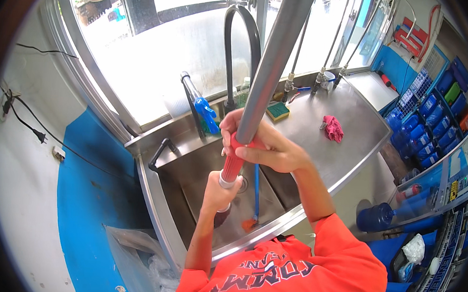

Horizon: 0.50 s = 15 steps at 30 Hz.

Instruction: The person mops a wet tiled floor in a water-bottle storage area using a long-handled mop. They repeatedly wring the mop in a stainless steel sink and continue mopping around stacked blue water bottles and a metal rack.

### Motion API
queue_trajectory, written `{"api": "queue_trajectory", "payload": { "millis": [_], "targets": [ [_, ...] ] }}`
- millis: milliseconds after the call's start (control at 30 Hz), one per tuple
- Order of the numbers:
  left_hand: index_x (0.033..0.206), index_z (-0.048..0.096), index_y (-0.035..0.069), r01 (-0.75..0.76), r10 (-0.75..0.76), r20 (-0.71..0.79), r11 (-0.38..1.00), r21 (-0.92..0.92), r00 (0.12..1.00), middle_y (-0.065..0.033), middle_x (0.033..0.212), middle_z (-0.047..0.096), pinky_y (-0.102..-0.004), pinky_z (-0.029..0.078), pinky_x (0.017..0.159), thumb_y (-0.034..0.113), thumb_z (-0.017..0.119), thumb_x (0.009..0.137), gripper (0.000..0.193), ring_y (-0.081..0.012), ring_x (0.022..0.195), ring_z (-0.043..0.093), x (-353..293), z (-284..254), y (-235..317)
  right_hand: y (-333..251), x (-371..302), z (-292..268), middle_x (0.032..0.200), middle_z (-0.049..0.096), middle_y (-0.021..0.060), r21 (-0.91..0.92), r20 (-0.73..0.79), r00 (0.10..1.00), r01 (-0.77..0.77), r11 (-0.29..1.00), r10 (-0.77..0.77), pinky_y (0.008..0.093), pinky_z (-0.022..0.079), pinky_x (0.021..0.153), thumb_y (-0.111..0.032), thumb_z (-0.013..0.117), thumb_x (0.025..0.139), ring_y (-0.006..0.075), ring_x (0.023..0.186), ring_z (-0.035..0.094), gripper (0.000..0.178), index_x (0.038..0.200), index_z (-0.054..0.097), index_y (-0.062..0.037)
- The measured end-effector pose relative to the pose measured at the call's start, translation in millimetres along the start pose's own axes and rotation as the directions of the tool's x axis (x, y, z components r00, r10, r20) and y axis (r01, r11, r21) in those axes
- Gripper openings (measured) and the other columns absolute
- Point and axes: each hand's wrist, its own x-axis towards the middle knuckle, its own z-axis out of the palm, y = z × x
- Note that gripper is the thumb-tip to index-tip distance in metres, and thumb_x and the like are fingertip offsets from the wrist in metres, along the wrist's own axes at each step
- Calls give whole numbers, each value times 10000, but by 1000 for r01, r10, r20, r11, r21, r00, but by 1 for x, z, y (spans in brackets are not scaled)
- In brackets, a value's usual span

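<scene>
A long grey pole (274, 58) with a red ribbed grip (233, 168) slants over the sink, its upper end running out of the top of the picture. My right hand (271, 145) is closed around the upper end of the red grip, the thumb pressing on it. Lower down, my left hand (220, 192) wraps the pole at a pale collar just under the grip. Beneath that hand a dark round end of the pole partly shows. In the metal sink (189, 183) lies a thin blue stick (257, 187) with an orange-brown end (250, 224).
Behind the sink stand a tall black tap hose (227, 45) and a blue spray nozzle (205, 108). A green-yellow sponge (278, 111) and a pink cloth (333, 129) lie on the steel counter (352, 110). Blue water jugs (376, 217) are at right; a plastic bag (148, 258) hangs at lower left.
</scene>
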Motion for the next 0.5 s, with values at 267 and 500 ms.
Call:
{"api": "queue_trajectory", "payload": {
  "millis": [267, 500],
  "targets": [
    [726, 602, -15, -148, 154, -194, 988, 43, 969, -37, 589, 553, -319, 438, 541, 119, 729, 831, 212, -79, 578, 509, 14, 2, -2, 16, 36, -7, 801, 674, 44, -797, -148, 887, 155, 583, -438, 250, 513, 614, -227, 895, 714, 95, 736, 665, 330, 854, 655, -49],
    [701, 573, 43, -147, 132, -165, 985, -84, 977, 11, 571, 550, -261, 386, 466, 90, 711, 847, 206, -60, 486, 488, 4, -3, 6, 16, 62, 55, 871, 618, 187, -356, -536, 835, -90, 930, -125, 374, 530, 700, -121, 672, 886, 277, 772, 633, 483, 1255, 452, 100]
  ]
}}
